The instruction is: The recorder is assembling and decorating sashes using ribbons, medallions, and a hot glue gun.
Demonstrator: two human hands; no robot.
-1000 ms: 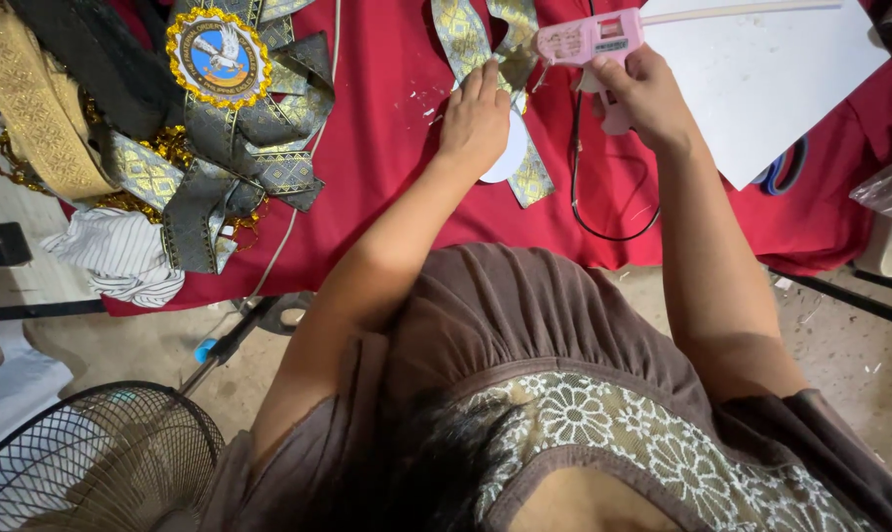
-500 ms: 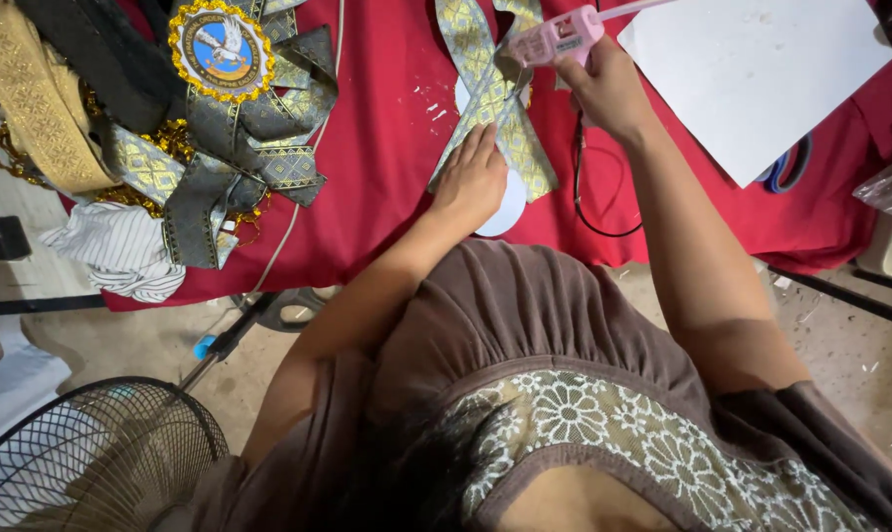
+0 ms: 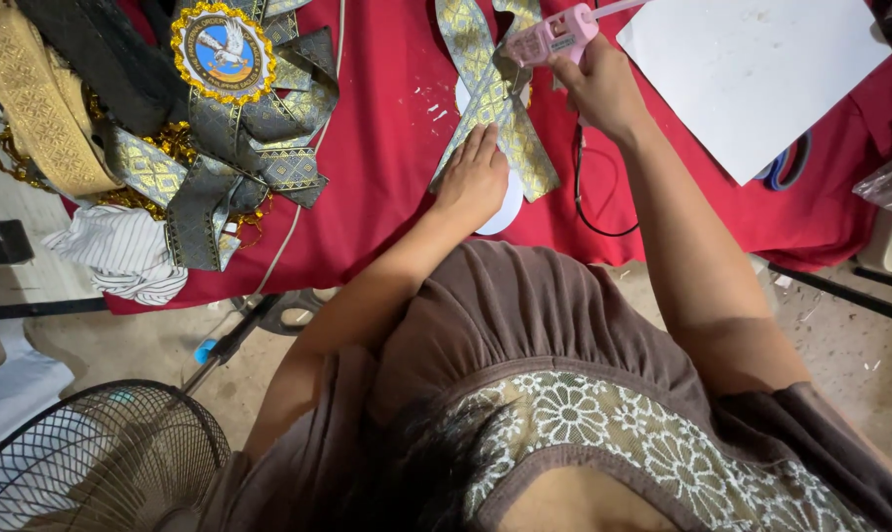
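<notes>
My left hand [image 3: 474, 180] lies flat, fingers together, pressing on crossed gold-and-grey patterned ribbons [image 3: 525, 148] that rest over a white round card [image 3: 508, 205] on the red tablecloth [image 3: 387, 148]. My right hand [image 3: 602, 91] grips a pink glue gun [image 3: 552, 37], its nozzle pointing left at the top of the ribbons. The gun's black cord [image 3: 589, 212] loops down beside the ribbons.
A finished ribbon rosette with a round blue-and-gold badge [image 3: 224, 54] and loose gold and grey ribbons lies at the left. A white sheet [image 3: 752, 69] covers blue-handled scissors [image 3: 786, 167] at the right. A striped cloth [image 3: 121, 251] hangs off the table edge. A fan [image 3: 91, 463] stands on the floor.
My left hand slid down the ribbons and now presses flat on their crossing. My right hand with the glue gun stayed at the ribbons' top. The view shifted slightly.
</notes>
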